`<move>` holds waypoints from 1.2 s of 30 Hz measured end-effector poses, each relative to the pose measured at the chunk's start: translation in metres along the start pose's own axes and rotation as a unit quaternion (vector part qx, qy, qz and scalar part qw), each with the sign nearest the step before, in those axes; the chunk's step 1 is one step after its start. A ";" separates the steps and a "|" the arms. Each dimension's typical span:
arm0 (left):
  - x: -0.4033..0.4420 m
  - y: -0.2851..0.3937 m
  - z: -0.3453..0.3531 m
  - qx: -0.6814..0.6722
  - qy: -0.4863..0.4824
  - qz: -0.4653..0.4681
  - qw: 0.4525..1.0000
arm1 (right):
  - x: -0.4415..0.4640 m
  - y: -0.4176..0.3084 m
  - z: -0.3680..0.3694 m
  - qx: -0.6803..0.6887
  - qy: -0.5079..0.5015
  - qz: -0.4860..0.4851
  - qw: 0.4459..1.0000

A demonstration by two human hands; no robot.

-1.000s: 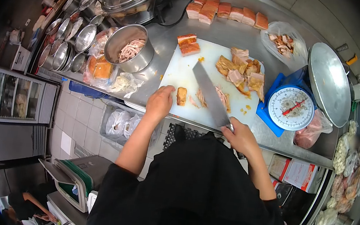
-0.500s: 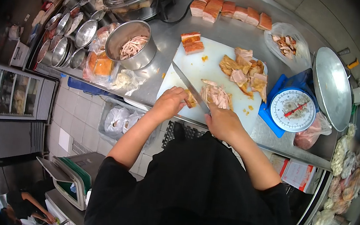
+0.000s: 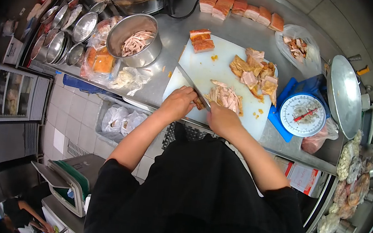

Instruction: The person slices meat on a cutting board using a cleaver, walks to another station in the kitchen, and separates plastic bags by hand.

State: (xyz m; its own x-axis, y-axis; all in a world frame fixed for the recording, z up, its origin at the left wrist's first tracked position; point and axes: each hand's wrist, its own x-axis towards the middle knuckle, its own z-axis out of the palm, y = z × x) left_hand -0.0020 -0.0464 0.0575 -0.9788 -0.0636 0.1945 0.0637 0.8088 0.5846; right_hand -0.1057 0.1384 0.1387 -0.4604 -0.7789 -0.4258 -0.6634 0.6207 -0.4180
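My right hand point(image 3: 223, 120) is closed round the handle of a long kitchen knife point(image 3: 191, 83), whose blade points up and left across the white cutting board point(image 3: 192, 64). Close to the blade's left side, my left hand point(image 3: 180, 102) grips a small browned piece of meat point(image 3: 198, 103) at the board's near edge. A pile of sliced pale meat point(image 3: 224, 96) lies just right of the knife. Larger browned chunks of meat point(image 3: 255, 73) sit on the right of the board. Two crisp-skinned pork belly pieces point(image 3: 201, 41) rest at its far left corner.
Left of the board stands a steel pot point(image 3: 157, 44) with meat strips inside. A blue dial scale point(image 3: 302, 113) and its round metal pan point(image 3: 343, 95) are on the right. Pork belly blocks point(image 3: 224, 6) line the back, beside a plastic bag point(image 3: 310, 61) of meat scraps. Another person point(image 3: 30, 214) is at lower left.
The knife and my right hand have shifted slightly left, nearer my left hand. Less of the browned piece shows beside my left fingers. The whole view has shifted a little.
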 end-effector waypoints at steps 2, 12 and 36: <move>0.003 -0.002 0.001 0.001 0.005 0.001 1.000 | 0.010 0.005 0.004 0.007 0.014 0.002 1.000; -0.001 0.002 0.004 0.006 0.034 0.005 0.999 | 0.019 0.012 0.005 0.001 0.012 -0.010 1.000; 0.003 0.003 0.008 0.063 0.068 -0.020 0.995 | 0.032 0.059 -0.001 0.237 -0.022 0.022 0.971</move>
State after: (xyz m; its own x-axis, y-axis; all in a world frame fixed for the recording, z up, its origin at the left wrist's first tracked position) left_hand -0.0066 -0.0393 0.0536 -0.9440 -0.1691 0.2835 -0.0082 0.8706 0.4920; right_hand -0.1602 0.1501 0.1006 -0.4493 -0.7523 -0.4818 -0.2923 0.6334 -0.7165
